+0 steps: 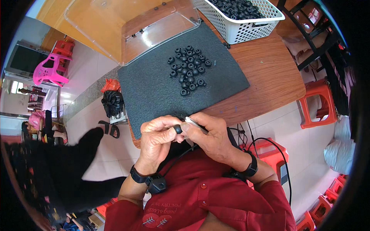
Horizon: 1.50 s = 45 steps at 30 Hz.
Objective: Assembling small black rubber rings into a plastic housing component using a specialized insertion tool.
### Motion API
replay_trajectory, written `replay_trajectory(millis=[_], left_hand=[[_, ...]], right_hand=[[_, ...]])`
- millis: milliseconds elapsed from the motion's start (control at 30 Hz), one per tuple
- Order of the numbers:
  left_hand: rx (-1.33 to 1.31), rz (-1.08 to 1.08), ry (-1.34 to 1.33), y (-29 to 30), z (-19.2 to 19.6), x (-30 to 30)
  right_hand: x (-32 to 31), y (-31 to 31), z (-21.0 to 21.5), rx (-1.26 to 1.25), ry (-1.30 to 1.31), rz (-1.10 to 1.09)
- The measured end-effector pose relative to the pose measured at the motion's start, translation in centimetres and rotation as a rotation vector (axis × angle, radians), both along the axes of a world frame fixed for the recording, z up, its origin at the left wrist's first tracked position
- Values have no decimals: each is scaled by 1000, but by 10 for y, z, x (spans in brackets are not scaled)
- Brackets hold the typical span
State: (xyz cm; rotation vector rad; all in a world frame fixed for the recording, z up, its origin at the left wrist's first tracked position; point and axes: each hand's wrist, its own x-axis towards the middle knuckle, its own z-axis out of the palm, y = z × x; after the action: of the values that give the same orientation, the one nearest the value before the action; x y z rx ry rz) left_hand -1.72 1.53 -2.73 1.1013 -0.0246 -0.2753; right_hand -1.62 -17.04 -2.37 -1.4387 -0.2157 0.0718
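Black rubber grommet (178, 129) sat pinched in the left hand (158, 138) fingertips. The right hand (210, 134) pressed a small silvery tool (191, 122) against it, above the dark foam mat (154, 88).

Flat dark rectangular screen (24, 57) at far left edge, upper part of view, framed in grey, standing behind pink plastic chair (48, 70); face unlit. Black knotted plastic bag (112, 103) on floor beside table's left edge, bulging, glossy. Small orange-red plastic bag (111, 84) just above it, crumpled, touching or nearly so. Pale grey-blue filled sack (339, 154) at right edge on floor, near red stools. No labels or signs discernible.
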Motion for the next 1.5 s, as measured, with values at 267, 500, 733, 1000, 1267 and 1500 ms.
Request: replay_trajectory(millis=[267, 500, 733, 1000, 1267, 1500], left_hand=[[-84, -44, 31, 3, -6, 3], [-38, 50, 54, 1, -4, 0], [32, 104, 3, 0, -4, -1], [-4, 128, 37, -4, -3, -3], [-36, 93, 68, -6, -3, -2], [-7, 106, 46, -5, -3, -2]], right_hand=[[0, 3, -9, -89, -100, -66], [5, 3, -16, -422, -499, -230], [4, 5, -20, -547, -617, -317], [4, 5, -20, -579, -663, -349], [4, 6, -20, -558, -667, -367], [4, 6, -23, -565, -660, -372]])
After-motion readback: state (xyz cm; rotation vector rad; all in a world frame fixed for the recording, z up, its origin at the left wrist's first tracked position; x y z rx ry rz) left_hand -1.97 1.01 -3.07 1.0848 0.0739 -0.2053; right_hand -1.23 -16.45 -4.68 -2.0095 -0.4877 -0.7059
